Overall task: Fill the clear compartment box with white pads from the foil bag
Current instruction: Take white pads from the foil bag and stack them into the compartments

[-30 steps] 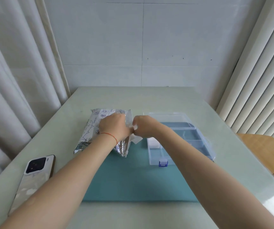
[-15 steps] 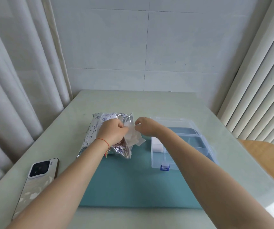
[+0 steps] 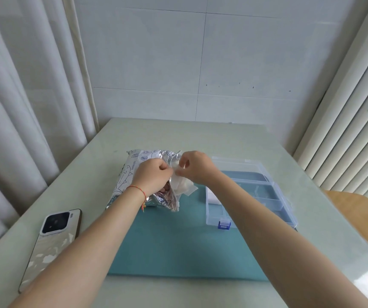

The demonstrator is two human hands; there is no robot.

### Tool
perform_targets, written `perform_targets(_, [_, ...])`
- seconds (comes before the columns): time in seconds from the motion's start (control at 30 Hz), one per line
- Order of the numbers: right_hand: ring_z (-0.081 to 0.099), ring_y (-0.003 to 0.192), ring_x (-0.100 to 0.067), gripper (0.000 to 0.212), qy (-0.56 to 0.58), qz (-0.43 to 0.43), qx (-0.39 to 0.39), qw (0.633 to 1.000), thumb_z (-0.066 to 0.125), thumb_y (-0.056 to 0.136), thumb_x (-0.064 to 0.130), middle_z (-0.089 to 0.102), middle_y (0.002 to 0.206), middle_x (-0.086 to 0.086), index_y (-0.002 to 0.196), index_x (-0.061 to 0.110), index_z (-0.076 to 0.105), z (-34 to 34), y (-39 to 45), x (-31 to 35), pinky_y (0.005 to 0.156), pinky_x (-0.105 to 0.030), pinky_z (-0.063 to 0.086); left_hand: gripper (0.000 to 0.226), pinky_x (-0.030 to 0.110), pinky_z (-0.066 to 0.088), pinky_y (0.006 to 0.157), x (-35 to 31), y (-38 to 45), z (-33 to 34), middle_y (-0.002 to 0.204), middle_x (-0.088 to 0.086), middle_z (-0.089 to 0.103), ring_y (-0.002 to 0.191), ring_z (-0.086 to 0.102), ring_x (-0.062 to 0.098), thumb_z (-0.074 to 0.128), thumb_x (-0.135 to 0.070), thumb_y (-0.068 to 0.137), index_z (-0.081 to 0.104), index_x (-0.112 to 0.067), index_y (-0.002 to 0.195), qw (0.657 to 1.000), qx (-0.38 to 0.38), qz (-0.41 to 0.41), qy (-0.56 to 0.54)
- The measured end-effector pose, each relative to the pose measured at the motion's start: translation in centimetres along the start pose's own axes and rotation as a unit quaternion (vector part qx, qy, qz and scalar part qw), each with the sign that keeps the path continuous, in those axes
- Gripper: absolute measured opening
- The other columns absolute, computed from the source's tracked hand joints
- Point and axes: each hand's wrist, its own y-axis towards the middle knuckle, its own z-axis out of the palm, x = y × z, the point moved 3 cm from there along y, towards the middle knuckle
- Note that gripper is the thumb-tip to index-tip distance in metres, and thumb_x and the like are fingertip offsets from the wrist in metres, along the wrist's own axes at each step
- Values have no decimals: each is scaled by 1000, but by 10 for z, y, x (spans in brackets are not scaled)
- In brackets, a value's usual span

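White pads hung limp from the bag. My left hand gripped its mouth; my right hand pinched a pad's top edge, best for something so light.

Both hands pinch white pads (beside the foil bag).
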Motion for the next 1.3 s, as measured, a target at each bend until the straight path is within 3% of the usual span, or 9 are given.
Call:
perform_targets(0.17, [53,64,-14,10,164,71,-10,984,66,84,15,57,73,1,79,15,57,1,-6,-1,55,-21,43,19,41,56,76,-1,-2,-3,71,6,70,72,68,24,57,-23,80,64,-7,73,1000,-7,-13,-23])
perform_targets(0.3, [66,57,-28,7,424,186,17,886,56,90,3,61,83,-19,91,5,50,0,-11,-5,52,-30,57,18,41,57,75,-3,-3,-5,67,5,71,65,69,23,56,-25,78,64,-9,74,999,-8,-25,-35])
perform_targets(0.4, [67,58,-31,11,470,208,-9,858,54,91,1,63,86,-22,100,4,48,-5,-13,-9,56,-34,61,18,38,58,73,-5,-5,-5,64,4,70,60,69,21,57,-25,79,65,-9,78,999,-5,-33,-35])
perform_targets(0.63, [69,57,-22,18,481,153,-86,859,50,94,0,67,86,-16,110,-2,57,-40,-34,-22,54,-28,59,13,34,55,69,-12,-7,-1,68,-2,66,60,61,18,59,-30,84,65,-19,81,1000,-13,-5,3])
perform_targets(0.73, [70,62,-24,16,494,132,-100,853,52,94,2,67,87,-15,109,0,57,-50,-45,-26,58,-32,59,20,35,54,63,-23,-8,-1,70,4,67,63,62,24,51,-25,87,66,-15,78,992,-70,-1,-105])
perform_targets(0.9, [67,60,-25,9,512,110,-96,846,52,93,1,66,84,-13,101,4,57,-49,-52,-26,56,-33,57,27,27,51,50,-48,-13,15,75,9,66,64,65,22,60,-31,94,66,-5,88,899,58,-70,-428])
perform_targets(1.07, [67,61,-22,20,507,81,-92,853,56,94,3,64,86,-12,112,10,58,-41,-51,-27,56,-30,54,13,23,50,54,-47,-12,29,63,3,66,60,63,15,60,-15,94,65,-9,84,855,66,-109,-503])
perform_targets(1.2, [65,70,-23,40,454,23,-88,887,58,90,1,58,93,-11,121,27,60,-41,-51,-28,62,-30,55,11,26,56,57,-47,-7,30,79,8,66,71,64,19,59,-13,94,66,-9,87,818,59,-130,-557])
perform_targets(1.3, [65,65,-20,35,386,-4,-60,920,59,90,0,53,95,-8,117,22,64,-43,-49,-25,61,-32,57,12,28,58,58,-47,-2,30,90,14,65,76,65,23,57,-15,95,65,-6,95,827,65,-135,-542])
